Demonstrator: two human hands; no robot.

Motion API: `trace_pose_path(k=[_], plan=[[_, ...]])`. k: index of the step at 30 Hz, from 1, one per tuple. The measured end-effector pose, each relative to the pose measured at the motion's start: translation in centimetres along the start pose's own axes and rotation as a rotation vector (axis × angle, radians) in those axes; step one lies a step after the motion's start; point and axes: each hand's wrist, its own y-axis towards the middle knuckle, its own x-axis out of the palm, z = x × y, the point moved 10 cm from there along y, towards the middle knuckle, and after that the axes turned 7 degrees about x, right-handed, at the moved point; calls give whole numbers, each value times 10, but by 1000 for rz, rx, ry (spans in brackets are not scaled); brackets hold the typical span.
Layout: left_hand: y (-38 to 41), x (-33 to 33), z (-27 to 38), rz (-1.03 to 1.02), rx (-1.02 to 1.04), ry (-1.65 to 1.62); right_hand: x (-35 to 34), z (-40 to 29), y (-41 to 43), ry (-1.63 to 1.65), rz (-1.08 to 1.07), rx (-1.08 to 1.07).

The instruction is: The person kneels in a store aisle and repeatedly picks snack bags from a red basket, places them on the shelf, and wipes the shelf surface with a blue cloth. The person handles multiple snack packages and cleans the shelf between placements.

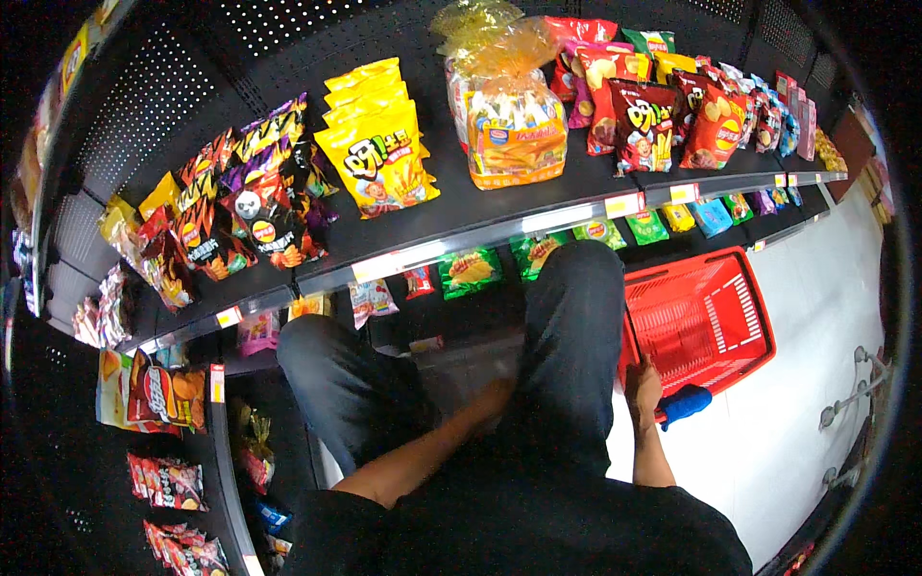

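My right hand (643,387) grips the near left rim of a red plastic shopping basket (684,291), which stands tilted in view on the floor to the right of my knees. Beside that hand, a blue cloth (684,407) hangs over the basket's near edge. My left forearm reaches across between my legs. The left hand (495,394) is dark and blurred by my right thigh, so its fingers cannot be made out. Ahead is a black shelf (461,209) with yellow snack bags (378,158) and a clear-wrapped bread pack (517,144).
Dark chip bags (270,223) stand at the shelf's left, red and brown ones (643,126) at its right. Green packets (470,272) lie on the lower shelf behind my knees. A side shelf (230,468) runs along the left. Pale floor (792,345) and metal rack feet (850,403) appear rightward.
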Motion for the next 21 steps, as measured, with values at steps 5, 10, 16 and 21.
trace_pose_path(k=[5, 10, 16, 21], plan=[[33, -45, 10, 303, 40, -129, -3, 1, 0, 10, 63, -92], [10, -140, 158, 315, 530, -419, 40, 32, -22, 199, -64, -107], [-48, -277, 263, 740, 926, -185, 42, -21, -73, 338, -361, -12], [-88, -357, 276, 1135, 1076, -40, 20, -72, -50, 1053, -509, 2]])
